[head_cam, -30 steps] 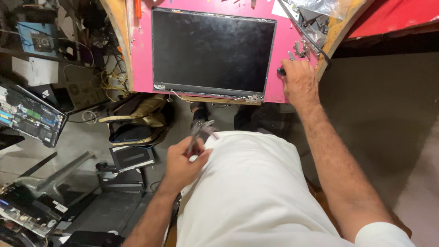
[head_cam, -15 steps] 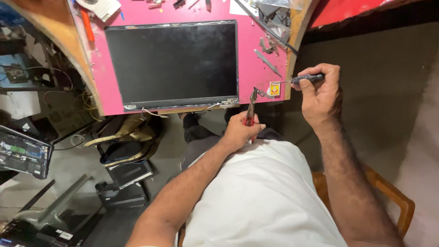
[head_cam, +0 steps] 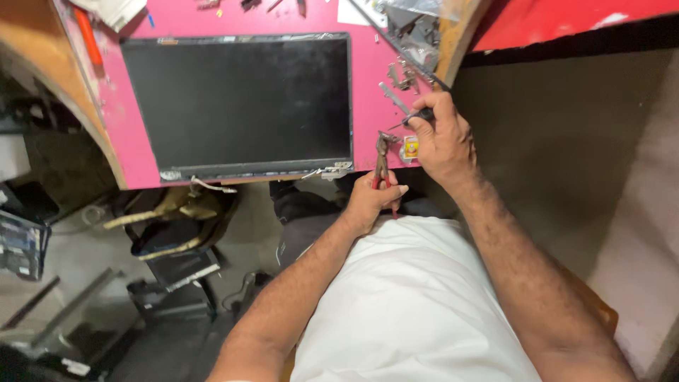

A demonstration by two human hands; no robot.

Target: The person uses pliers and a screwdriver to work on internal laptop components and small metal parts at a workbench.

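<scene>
- Both hands have drawn closer together at the near right corner of the table since half a second ago, and the right hand [head_cam: 442, 138] has come down from mid-air to the pink surface.
- Red-handled pliers [head_cam: 382, 161] stand nearly upright in the left hand [head_cam: 371, 201], whose fingers are wrapped round the handles; the jaws point up over the table edge, just right of the screen's lower right corner.
- That right hand pinches a dark, slim tool [head_cam: 414, 117], its tip aimed left toward a grey metal strip [head_cam: 393, 97].
- Just beside the right hand's thumb, between the two hands, lies a small yellow and red box [head_cam: 409, 147].
- Left of the hands a black laptop screen panel [head_cam: 240, 102] lies flat on the pink table [head_cam: 371, 64], with loose cables at its near edge.
- Below the table, a bag [head_cam: 173, 219] and other laptop parts sit on the floor.
</scene>
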